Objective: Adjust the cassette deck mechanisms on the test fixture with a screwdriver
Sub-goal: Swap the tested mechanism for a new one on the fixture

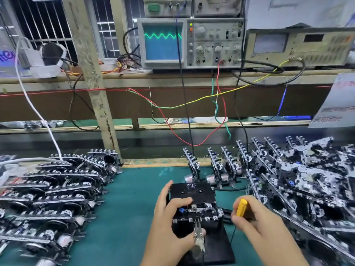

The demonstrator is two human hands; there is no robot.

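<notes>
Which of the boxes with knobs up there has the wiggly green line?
The oscilloscope in the middle, above the fixture: its blue screen shows the green wave. The neighbouring instrument's screen is blank.

Black cassette deck mechanism (196,206) flat atop black test fixture (217,246); yellow-handled screwdriver (241,207) just right.

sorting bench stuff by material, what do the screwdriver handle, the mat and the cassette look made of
Screwdriver handle: likely glossy yellow plastic, going by its even colour and soft shine.
Mat: probably rubber or vinyl, a flat teal sheet with a dull sheen.
Cassette: seems matte black plastic, with white "FE" hand-written on top.
</notes>
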